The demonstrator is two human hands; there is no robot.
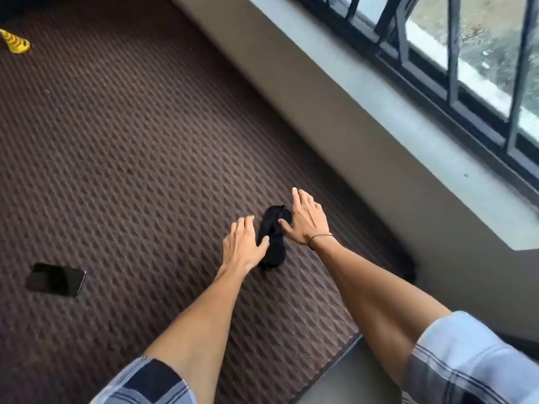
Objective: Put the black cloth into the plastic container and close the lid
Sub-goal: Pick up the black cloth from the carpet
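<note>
A small bunched black cloth (272, 242) lies on the brown patterned mat (131, 170), near the mat's right side. My left hand (243, 246) is just left of the cloth, fingers spread, its thumb touching the cloth's edge. My right hand (304, 218) hovers at the cloth's upper right, fingers apart, its thumb against the cloth. Neither hand has a grip on it. No plastic container or lid is in view.
A dark phone (55, 279) lies on the mat at the left. A yellow object (16, 42) sits at the far upper left. A low wall and grey ledge (408, 135) with black window bars (455, 53) run along the right.
</note>
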